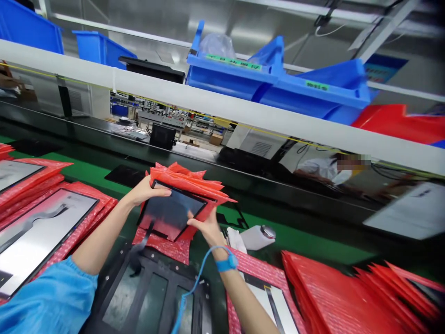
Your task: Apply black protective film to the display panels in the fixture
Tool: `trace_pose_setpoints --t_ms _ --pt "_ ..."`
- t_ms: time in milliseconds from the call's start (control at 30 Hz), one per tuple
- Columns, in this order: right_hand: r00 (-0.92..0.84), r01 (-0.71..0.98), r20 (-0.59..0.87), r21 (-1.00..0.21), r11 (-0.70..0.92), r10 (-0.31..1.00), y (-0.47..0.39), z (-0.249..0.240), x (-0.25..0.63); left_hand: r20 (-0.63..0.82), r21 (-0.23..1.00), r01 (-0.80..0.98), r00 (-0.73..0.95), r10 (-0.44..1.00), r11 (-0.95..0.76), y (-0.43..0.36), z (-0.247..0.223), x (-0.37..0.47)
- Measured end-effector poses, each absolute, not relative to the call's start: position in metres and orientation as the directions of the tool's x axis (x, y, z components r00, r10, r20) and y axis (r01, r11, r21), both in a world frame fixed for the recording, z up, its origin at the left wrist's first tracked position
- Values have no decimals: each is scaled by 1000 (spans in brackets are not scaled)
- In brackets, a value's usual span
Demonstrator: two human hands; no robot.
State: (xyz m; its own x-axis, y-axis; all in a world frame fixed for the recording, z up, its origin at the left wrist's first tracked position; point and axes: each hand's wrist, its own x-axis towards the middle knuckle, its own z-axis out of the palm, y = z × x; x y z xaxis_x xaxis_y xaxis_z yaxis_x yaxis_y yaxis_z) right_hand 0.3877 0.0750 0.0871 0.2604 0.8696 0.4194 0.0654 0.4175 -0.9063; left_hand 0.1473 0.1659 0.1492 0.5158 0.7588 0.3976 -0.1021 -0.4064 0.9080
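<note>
Left hand (148,189) and right hand (207,226) grasped a screen (174,208) and, seemingly, red bags (187,180); the dangling ribbon (141,247) risked snagging on the far edge of the frame (169,294).

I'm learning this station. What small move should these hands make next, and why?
Perhaps raise the dark panel slightly: the grey ribbon hangs below it, overlapping the black frame in this view, and might snag. The left hand and right hand hold the panel at its two sides.
</note>
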Motion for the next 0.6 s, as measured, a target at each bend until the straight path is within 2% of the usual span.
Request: trace_pose_setpoints --t_ms 67,133,200,300,367,433,600 --pt "243 -79 321 -934 348 916 85 75 377 415 897 -92 512 752 -432 166 167 142" --pt "253 -100 311 -934 344 916 93 75 369 427 876 -48 539 726 -480 167 192 137" --pt "254 -120 303 -932 341 918 95 81 366 433 792 103 600 672 -602 167 219 138" --pt "254 -141 294 -931 336 921 92 84 363 471 442 370 679 563 -817 165 245 149" --pt "262 -155 292 -928 339 920 89 83 361 511 291 410 698 503 -864 162 247 159" --pt "272 -171 299 -920 352 915 87 80 359 552 273 383 689 470 -882 159 239 166" --pt "296 -165 334 -905 392 895 85 76 351 698 352 338 526 486 -873 168 225 166"
